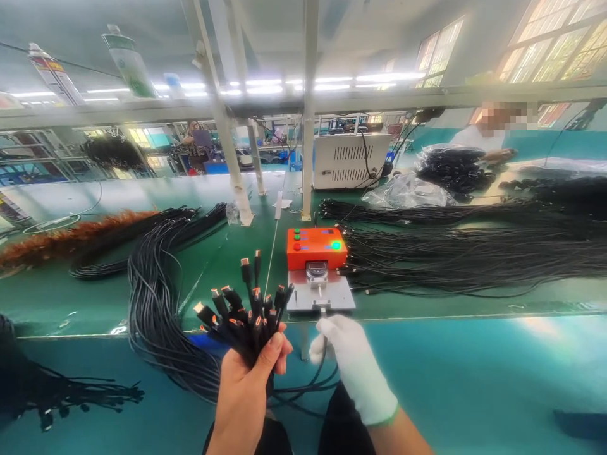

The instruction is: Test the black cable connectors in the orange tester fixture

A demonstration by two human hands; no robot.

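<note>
My bare left hand (251, 379) is closed around a bunch of black USB cables (244, 316), their plugs fanned out above my fingers. Some plug ends show orange inside. The cables trail left over the table edge. My right hand (355, 363), in a white glove, pinches the end of one black cable (324, 354) at the front of a metal fixture plate (298, 294). Its plug is hidden by my fingers and the fixture's slot. Behind the plate sits an orange tester box (310, 256) with green and red buttons and a lit green light.
Long black cables (474, 253) cover the right side of the green table; another bundle (154, 284) lies left. A white metal case (351, 161) stands behind shelf posts (310, 114). A person (478, 136) is at the back right, another (196, 148) far left. Dark cables (42, 385) hang lower left.
</note>
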